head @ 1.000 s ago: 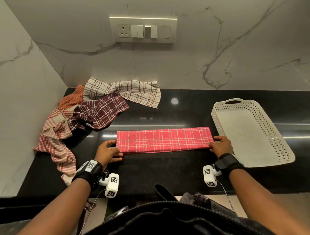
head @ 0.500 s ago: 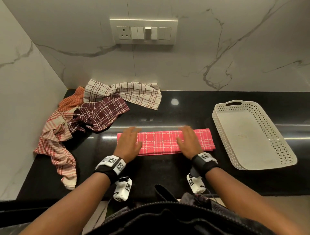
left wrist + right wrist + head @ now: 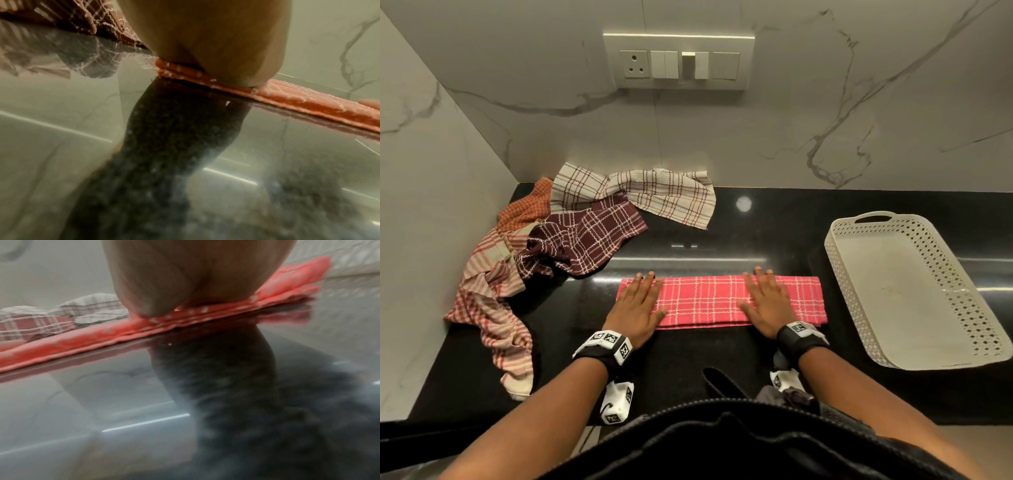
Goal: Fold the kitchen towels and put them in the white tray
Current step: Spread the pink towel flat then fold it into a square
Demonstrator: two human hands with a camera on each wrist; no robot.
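A red checked towel, folded into a long narrow strip, lies flat on the black counter. My left hand presses flat on its left end, fingers straight. My right hand lies flat on its right half, short of the end. Each wrist view shows the heel of a palm on the towel's layered near edge. The white perforated tray stands to the right, holding nothing.
A heap of unfolded towels sits at the back left: a cream checked one, a maroon one, an orange one and a striped pink one. A switch panel is on the marble wall.
A second ago both hands were pinching the towel's two ends. They moved onto its top, laid flat, and have since slid outward along the strip.
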